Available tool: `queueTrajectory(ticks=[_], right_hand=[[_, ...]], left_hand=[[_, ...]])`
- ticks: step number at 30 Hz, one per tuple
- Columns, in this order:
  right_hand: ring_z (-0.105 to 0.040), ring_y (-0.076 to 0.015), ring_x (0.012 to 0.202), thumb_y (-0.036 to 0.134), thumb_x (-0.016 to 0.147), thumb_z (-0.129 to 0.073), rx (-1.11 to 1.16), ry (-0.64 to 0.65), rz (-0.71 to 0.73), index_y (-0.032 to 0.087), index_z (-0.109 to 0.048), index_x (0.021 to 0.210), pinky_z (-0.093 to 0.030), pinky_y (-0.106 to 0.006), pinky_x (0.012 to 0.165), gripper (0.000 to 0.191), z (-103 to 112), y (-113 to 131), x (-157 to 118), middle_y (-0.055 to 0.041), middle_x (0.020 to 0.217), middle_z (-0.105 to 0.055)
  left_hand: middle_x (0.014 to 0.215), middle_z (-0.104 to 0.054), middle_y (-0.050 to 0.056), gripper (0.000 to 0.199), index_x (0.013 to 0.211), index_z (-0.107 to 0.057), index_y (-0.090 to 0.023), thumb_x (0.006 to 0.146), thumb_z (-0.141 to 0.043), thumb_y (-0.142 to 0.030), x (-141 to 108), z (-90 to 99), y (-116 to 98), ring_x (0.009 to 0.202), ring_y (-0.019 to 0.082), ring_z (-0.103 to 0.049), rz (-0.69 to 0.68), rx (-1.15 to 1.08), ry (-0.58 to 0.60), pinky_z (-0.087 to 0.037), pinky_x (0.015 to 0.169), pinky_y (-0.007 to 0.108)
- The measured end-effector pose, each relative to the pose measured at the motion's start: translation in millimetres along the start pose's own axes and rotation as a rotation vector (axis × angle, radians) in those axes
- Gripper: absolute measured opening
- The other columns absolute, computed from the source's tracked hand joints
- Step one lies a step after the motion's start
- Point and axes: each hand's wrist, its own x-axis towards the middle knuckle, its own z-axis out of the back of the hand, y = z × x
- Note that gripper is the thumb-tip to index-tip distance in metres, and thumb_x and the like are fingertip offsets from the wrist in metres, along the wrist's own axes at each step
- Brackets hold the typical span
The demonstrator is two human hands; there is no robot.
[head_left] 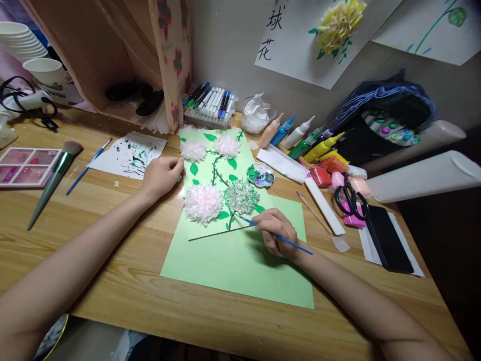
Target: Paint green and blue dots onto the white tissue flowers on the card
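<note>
Hands: right (276,233) pinches a blue paintbrush (278,235), left (163,176) curls beside flowered green card (199,173); paint palette (260,175) near.

Table (124,281): wood, light grain, smooth, slight sheen. Green sheet (240,271): paper or thin card, matt, smooth. Flowers (204,203): ruffled, papery, rough-looking, matt. Palette (260,175): looks plastic, smeared with paint. Bowl (259,114): clear, glossy, crumpled white tissue inside. Paint bottles (298,133): smooth plastic look. Phone (389,239): black, smooth. Big brush (52,185): soft bristles, shiny green handle, metallic-looking collar. Stained sheet (128,154): paper, wrinkled, matt.
</note>
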Motion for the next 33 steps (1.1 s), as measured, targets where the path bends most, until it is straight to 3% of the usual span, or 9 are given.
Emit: queueTrajectory(ticks=[3,8,11,19,33], right_hand=[[-0.061,-0.0193,0.071,0.017,0.095,-0.043,0.087,-0.075,-0.101,0.025,-0.056,0.100,-0.052,-0.034,0.060,0.017,-1.3,-0.8,-5.2,-0.0047,0.080,-0.069],[-0.061,-0.0163,0.064,0.021,0.099,-0.040,0.306,-0.337,-0.455,0.024,-0.057,0.090,-0.048,-0.033,0.063,0.019,-7.3,-4.9,-7.9,-0.0009,0.073,-0.064],[-0.062,-0.0157,0.065,0.025,0.100,-0.041,0.348,-0.326,-0.576,0.023,-0.056,0.088,-0.047,-0.031,0.061,0.019,-8.6,-6.3,-5.5,-0.0007,0.073,-0.063],[-0.065,-0.0174,0.071,0.023,0.100,-0.042,0.287,-0.210,-0.509,0.023,-0.057,0.091,-0.049,-0.033,0.066,0.017,-9.4,-7.1,-9.4,-0.0008,0.076,-0.062],[-0.064,-0.0179,0.068,0.024,0.100,-0.041,0.220,-0.221,-0.463,0.023,-0.056,0.089,-0.048,-0.034,0.063,0.019,-7.9,-5.9,-8.1,-0.0018,0.074,-0.064]], left_hand=[[0.056,-0.064,0.002,0.042,0.063,-0.064,-0.022,0.090,-0.041,-0.044,-0.1,-0.1,0.2,0.065,0.021,-0.061,0.006,-0.002,0.002,-0.040,0.066,0.031],[0.060,-0.067,0.003,0.043,0.063,-0.065,-0.022,0.091,-0.041,-0.044,-0.2,-1.1,1.2,0.068,0.022,-0.062,-0.005,0.005,-0.002,-0.040,0.066,0.031],[0.061,-0.068,0.003,0.042,0.063,-0.065,-0.022,0.091,-0.042,-0.043,-0.4,-1.2,1.3,0.069,0.022,-0.063,-0.006,0.012,-0.007,-0.040,0.066,0.031],[0.057,-0.065,0.002,0.042,0.063,-0.065,-0.022,0.091,-0.042,-0.044,-0.4,-0.1,0.8,0.066,0.021,-0.062,0.004,0.006,-0.002,-0.039,0.066,0.031],[0.061,-0.067,0.003,0.043,0.062,-0.065,-0.022,0.091,-0.042,-0.043,-0.3,0.2,-0.3,0.068,0.022,-0.062,0.002,0.015,-0.004,-0.039,0.065,0.031]])
